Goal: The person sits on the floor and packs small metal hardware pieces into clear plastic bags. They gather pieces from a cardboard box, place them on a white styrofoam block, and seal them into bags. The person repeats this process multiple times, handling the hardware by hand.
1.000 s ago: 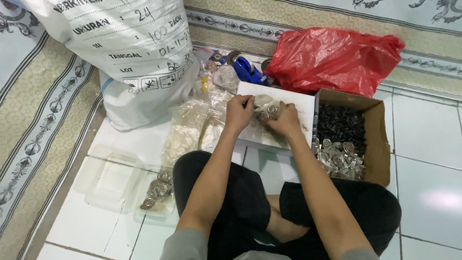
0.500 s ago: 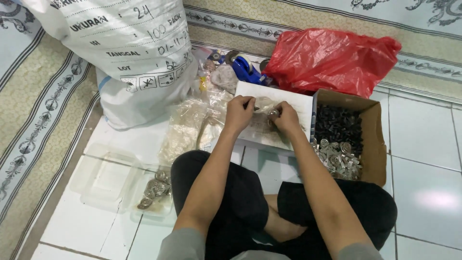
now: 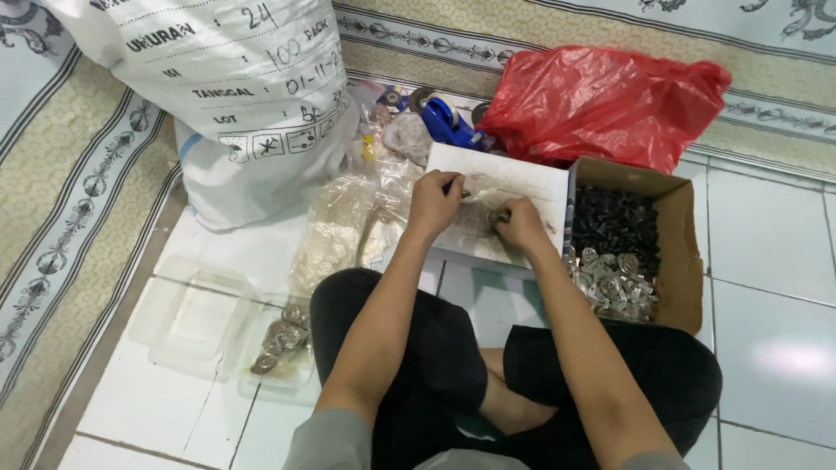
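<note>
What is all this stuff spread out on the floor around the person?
Large woven plastic sack: one, white, upper left.
Crumpled plastic bag: one, red, top right.
Tape dispenser: one, blue, beside the red bag.
Flat board: one, white, under the hands.
Open cardboard box: one, brown, right; holds black pieces and silver round metal parts.
Clear plastic bags: several, left of the board.
Clear plastic trays: two, lower left; one holds metal parts.
Left hand: on the board.
Right hand: fingers on a small metal part.
</note>
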